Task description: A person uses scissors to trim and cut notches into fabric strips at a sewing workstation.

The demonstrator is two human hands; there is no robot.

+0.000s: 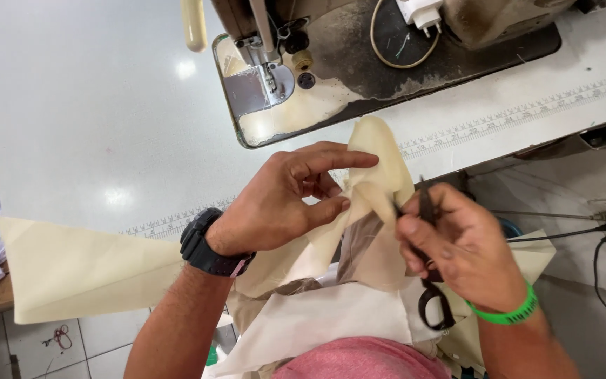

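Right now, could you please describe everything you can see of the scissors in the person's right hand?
The scissors are small, dark and metal-looking, with black loop handles. The right hand grips them around the middle, so part is hidden. One handle loop hangs below the palm, near the green wristband. The thin blades point up and reach the edge of the cream fabric, which the left hand pinches. Whether the blades are open or closed is unclear.

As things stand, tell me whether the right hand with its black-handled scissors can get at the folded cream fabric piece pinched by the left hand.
Probably yes: the right hand holds the black-handled scissors right against the cream fabric piece, which the left hand pinches up, with nothing between them.
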